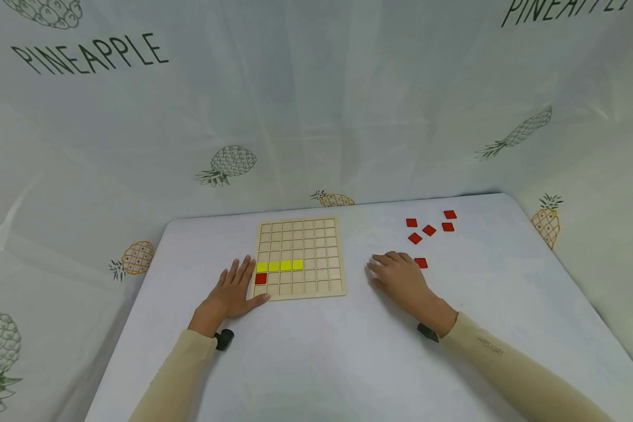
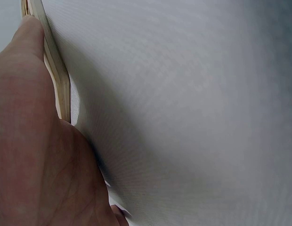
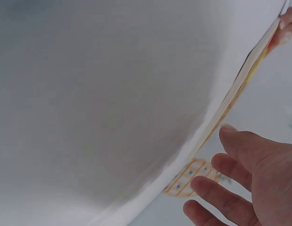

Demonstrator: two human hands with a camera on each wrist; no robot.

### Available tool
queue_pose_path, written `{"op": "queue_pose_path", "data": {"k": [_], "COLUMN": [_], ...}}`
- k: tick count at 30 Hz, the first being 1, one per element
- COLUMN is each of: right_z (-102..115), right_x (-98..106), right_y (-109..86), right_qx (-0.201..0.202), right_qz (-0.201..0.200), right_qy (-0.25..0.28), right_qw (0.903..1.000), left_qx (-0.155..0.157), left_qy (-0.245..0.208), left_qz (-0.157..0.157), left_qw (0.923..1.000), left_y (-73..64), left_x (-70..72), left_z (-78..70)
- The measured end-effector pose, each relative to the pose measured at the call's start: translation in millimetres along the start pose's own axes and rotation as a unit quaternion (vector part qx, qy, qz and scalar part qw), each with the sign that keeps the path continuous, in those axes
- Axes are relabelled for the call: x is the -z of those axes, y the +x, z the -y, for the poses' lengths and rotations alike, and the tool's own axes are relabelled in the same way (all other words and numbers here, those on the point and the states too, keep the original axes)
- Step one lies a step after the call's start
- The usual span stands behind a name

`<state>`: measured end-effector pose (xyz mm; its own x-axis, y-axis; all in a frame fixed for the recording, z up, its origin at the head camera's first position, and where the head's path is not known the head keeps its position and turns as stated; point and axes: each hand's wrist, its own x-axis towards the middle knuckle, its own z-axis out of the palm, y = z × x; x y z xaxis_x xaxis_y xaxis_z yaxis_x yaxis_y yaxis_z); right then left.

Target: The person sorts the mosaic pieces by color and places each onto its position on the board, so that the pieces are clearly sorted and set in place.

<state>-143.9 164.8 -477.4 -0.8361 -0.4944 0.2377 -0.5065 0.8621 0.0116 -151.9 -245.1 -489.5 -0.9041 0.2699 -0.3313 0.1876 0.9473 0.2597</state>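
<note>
A square wooden board point(image 1: 323, 288) with a grid of cells lies on the table. Several yellow tiles point(image 1: 274, 266) fill a row from its left side, and one red tile point(image 1: 261, 278) sits just below the leftmost of them. My left hand point(image 1: 235, 291) rests against the board's near left corner, fingers spread along the left edge and thumb at the front edge; the left wrist view shows the thumb point(image 2: 30, 35) touching the board's rim. To the right of the board, my right hand point(image 1: 401, 280) is over the table with loosely bent, parted fingers point(image 3: 226, 200) and nothing between them.
Close beside the right hand lies a red tile point(image 1: 421, 263). Farther back on the right, several more red tiles point(image 1: 429, 230) are scattered. A white cloth with pineapple prints point(image 1: 316, 117) hangs behind the white table point(image 1: 316, 357).
</note>
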Motion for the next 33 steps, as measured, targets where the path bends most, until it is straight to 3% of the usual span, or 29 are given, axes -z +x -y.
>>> {"op": "queue_pose_path", "data": {"k": [10,18,33], "right_z": [-42.9,-67.9,-84.3], "right_x": [7.4,8.0,7.4], "right_y": [-18.9,-30.7,-42.1], "right_qx": [-0.037,-0.05,-0.039], "right_qz": [0.011,0.025,0.046], "right_qy": [0.011,-0.008,0.008], "right_qw": [0.9992,0.9984,0.9981], "left_qx": [0.003,0.0,0.005], "left_qy": [0.001,0.01,0.013], "left_qz": [0.006,0.003,0.005], "left_qw": [1.0,1.0,0.9999], "left_y": [-2.8,1.1,-1.8], "left_x": [4.6,-0.8,1.7], "left_z": [-4.5,1.0,-2.8]}}
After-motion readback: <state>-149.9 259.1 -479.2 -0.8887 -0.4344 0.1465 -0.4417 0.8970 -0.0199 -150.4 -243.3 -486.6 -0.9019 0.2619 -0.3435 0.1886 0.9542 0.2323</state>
